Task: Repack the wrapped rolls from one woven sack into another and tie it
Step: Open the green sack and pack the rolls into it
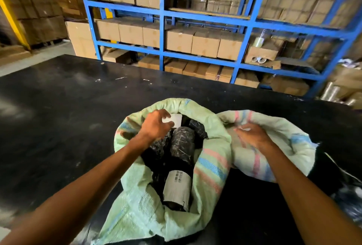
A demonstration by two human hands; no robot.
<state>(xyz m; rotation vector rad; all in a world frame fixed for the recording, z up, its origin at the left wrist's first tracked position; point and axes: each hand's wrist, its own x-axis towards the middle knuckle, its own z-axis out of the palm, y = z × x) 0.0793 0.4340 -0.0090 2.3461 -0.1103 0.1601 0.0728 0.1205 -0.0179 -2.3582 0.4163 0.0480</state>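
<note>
A pale green woven sack (137, 205) with pink and blue stripes lies open on the black table, its rim rolled back. Inside it are several rolls wrapped in black film (183, 143); one near the front carries a grey label with a barcode (177, 188). My left hand (155, 125) reaches into the sack's mouth, its fingers curled round a small white-labelled roll (176, 120) at the far side. A second, whitish woven sack (284, 146) lies to the right, touching the first. My right hand (252, 135) rests on it, fingers bent into its fabric near the opening.
The black table (58, 117) stretches left and back. Behind it stands a blue steel rack (161, 29) full of cardboard boxes. Stacked cartons fill the far left. Dark plastic wrap (348, 199) lies at the table's right edge.
</note>
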